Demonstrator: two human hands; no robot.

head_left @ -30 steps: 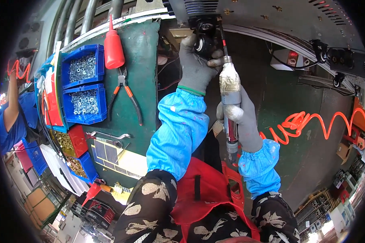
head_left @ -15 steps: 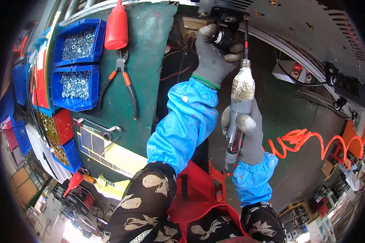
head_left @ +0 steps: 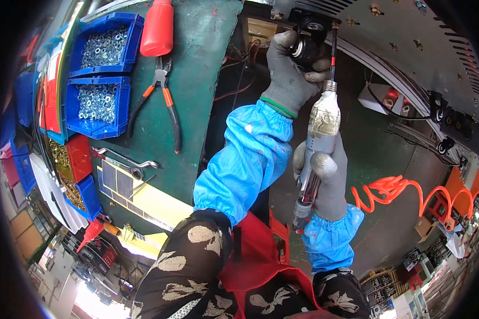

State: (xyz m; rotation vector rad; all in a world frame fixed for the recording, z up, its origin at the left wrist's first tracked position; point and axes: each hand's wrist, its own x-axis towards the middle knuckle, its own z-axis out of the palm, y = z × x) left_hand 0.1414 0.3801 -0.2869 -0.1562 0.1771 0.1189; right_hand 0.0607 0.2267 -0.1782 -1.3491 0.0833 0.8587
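My right hand (head_left: 327,178), in a grey work glove, is closed round an air screwdriver (head_left: 320,130) whose upper body is wrapped in shiny tape. Its long bit (head_left: 333,50) points away from me, and the tip meets a fastener at the edge of the grey metal panel (head_left: 378,32). Beside the bit, my gloved left hand (head_left: 290,74) grips a black cylindrical fitting (head_left: 305,51) with a pale ring, just below a round black part on the panel. The fingers partly cover the fitting, so I cannot tell whether it is attached.
On the green bench at left lie diagonal cutters (head_left: 161,85), a red squeeze bottle (head_left: 157,29), a wrench (head_left: 127,162) and yellow sheets (head_left: 159,207). Blue bins (head_left: 123,106) hold nuts and washers. An orange coiled air hose (head_left: 388,189) stretches across the right. Dark cables hang near the panel.
The whole view has shifted slightly, with the bench things higher and both hands a little farther right. Both grips stay the same, and the bit remains at the panel edge.
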